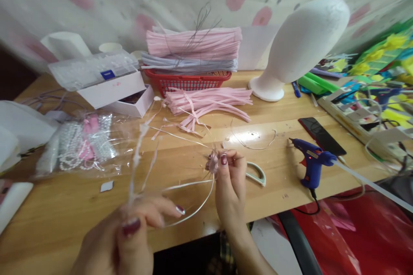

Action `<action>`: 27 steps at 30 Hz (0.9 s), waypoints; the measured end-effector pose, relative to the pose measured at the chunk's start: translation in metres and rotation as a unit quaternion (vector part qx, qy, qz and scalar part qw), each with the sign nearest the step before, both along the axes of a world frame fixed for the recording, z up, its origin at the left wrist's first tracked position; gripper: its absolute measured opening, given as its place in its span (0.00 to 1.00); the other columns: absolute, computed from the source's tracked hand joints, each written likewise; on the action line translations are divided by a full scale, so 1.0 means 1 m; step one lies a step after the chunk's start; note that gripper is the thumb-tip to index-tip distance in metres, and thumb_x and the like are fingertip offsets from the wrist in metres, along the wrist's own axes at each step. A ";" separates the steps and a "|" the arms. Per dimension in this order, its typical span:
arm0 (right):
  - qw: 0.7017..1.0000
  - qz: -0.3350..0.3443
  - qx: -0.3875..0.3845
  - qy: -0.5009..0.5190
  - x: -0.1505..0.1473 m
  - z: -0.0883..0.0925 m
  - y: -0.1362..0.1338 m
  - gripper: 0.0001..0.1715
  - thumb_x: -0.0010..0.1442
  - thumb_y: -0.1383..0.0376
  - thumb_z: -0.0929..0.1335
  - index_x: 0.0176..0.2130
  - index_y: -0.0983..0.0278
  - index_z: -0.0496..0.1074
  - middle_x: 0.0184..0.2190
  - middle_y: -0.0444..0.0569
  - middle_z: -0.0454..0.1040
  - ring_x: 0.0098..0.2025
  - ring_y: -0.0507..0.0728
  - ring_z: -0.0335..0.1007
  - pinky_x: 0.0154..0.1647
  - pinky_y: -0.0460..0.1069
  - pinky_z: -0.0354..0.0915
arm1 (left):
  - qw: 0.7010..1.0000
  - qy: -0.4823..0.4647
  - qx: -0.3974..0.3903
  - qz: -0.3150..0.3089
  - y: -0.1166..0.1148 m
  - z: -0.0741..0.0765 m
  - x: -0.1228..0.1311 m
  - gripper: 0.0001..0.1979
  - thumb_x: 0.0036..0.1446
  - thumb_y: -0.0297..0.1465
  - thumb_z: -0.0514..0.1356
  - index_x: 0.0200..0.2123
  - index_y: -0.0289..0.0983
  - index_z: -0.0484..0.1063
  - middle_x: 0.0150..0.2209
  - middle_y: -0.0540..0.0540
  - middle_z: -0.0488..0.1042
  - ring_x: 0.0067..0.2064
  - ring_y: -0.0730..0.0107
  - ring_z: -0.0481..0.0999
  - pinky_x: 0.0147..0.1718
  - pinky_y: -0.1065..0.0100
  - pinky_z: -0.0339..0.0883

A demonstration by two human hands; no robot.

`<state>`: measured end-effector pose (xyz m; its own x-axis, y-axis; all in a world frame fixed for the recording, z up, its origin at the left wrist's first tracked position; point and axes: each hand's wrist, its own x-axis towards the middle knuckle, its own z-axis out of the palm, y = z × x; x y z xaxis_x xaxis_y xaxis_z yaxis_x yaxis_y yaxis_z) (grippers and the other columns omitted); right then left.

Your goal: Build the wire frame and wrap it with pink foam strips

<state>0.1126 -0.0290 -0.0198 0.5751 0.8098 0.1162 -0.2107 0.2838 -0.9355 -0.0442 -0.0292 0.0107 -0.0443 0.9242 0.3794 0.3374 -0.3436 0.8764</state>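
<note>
My right hand [230,189] pinches a small dusty-pink flower-like ornament [213,162] between thumb and fingertips, just above the table. Thin wires stick out around the ornament. From it a narrow white ribbon [203,206] loops down toward my left hand [129,232], which is closer to the camera and partly blurred. Its thumb and forefinger are closed on a whitish strand [135,163] that stretches up from them; the exact grip is smeared. Beside my right hand lies a pale green scissors-like handle [258,175], the rest hidden behind the hand.
Pink pipe cleaners [209,101] lie before a red basket [190,82] piled with more bundles. A white foam head form [300,47] stands behind a blue glue gun [311,161] and a phone [321,135]. Bagged bead strings [87,144] and a white box [135,101] are left.
</note>
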 end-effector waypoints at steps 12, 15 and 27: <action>0.986 0.024 -0.025 -0.166 0.016 0.003 -0.003 0.14 0.72 0.55 0.60 0.46 0.56 0.71 0.38 0.45 0.71 0.42 0.55 0.66 0.45 0.52 0.61 | 0.965 -0.205 -0.133 0.099 0.018 0.007 0.008 0.24 0.64 0.45 0.58 0.19 0.41 0.64 0.13 0.54 0.69 0.17 0.69 0.72 0.24 0.67 0.75; 0.964 0.054 -0.050 -0.254 0.015 0.008 -0.006 0.10 0.73 0.58 0.60 0.46 0.55 0.69 0.37 0.43 0.68 0.41 0.54 0.64 0.43 0.50 0.60 | 0.968 -0.201 -0.127 0.077 0.021 0.006 0.010 0.25 0.65 0.44 0.57 0.18 0.40 0.63 0.12 0.54 0.67 0.16 0.70 0.70 0.23 0.67 0.74; 0.970 -0.015 -0.022 -0.243 0.005 0.001 -0.004 0.11 0.74 0.62 0.58 0.47 0.55 0.68 0.39 0.44 0.65 0.41 0.54 0.62 0.44 0.51 0.60 | 0.985 -0.154 0.037 -0.064 0.006 -0.010 0.005 0.24 0.67 0.38 0.55 0.17 0.39 0.66 0.14 0.54 0.71 0.15 0.72 0.69 0.24 0.65 0.74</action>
